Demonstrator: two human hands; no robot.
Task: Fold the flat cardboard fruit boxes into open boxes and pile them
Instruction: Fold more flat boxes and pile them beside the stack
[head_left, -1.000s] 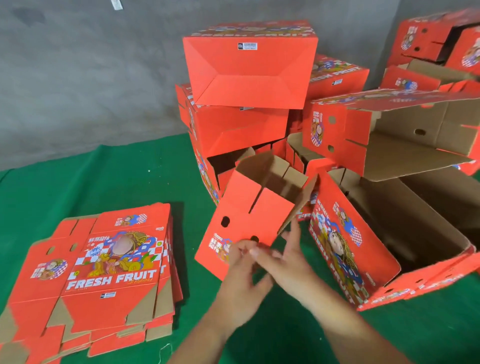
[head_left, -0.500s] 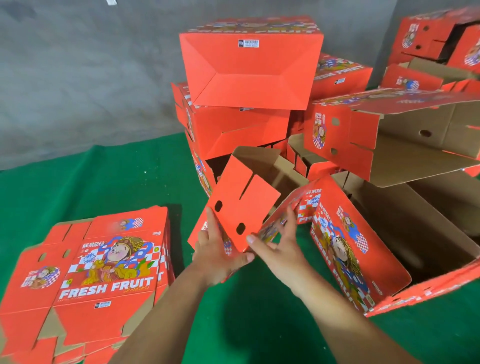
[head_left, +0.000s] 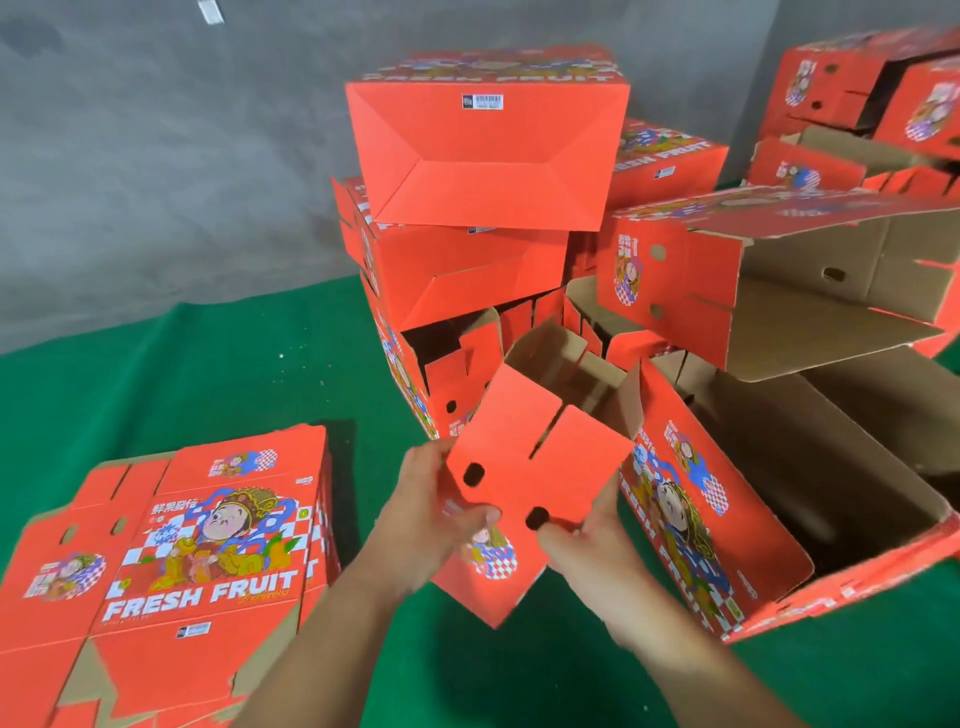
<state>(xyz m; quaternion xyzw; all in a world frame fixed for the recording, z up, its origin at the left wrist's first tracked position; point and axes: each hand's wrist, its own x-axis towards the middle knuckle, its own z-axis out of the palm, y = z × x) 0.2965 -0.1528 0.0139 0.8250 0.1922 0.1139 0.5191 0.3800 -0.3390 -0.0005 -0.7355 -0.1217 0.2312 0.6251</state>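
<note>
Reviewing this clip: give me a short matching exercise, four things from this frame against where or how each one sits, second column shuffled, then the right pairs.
Things
1. flat box stack
2. held box
3. top box of the pile
4. green cloth

Places or states
A. covers the work surface
B. highest, its folded red bottom facing the camera
C. lies unfolded at lower left
D. gripped by left hand and right hand

Pairs: 1-C, 2-D, 3-B, 4-A

Bright, even light; soft shadows; wide-angle bending and slight blur at edges.
</note>
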